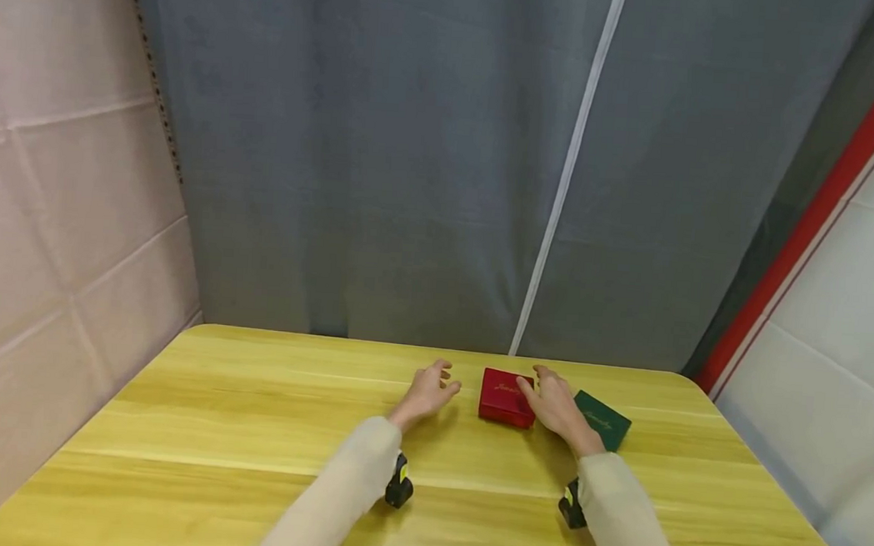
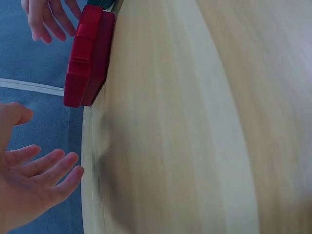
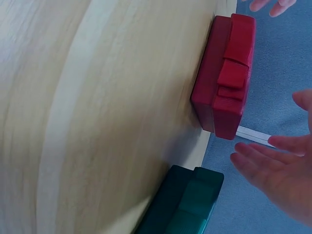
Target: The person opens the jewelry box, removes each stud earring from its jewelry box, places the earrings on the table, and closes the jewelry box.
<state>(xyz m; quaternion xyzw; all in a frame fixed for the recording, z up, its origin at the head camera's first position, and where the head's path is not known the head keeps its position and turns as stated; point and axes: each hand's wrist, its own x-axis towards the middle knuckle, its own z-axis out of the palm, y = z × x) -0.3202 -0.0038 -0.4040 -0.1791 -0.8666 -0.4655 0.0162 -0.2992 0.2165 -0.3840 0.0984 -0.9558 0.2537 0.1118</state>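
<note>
A red gift box with gold script on its lid and a ribbon bow on its front side lies on the wooden table. To its left, my left hand hovers over the tabletop, fingers spread and slightly bent, holding nothing. My right hand is at the box's right side, its thumb overlapping the lid in the head view; the right wrist view shows a gap between fingers and box. Partly hidden behind that hand is a dark green box, also with gold script, turned at an angle.
The light wooden table ends at a grey-blue curtain with a white strip. Pale cloth panels stand at left and right. A black wrist camera sits below the left sleeve, another below the right.
</note>
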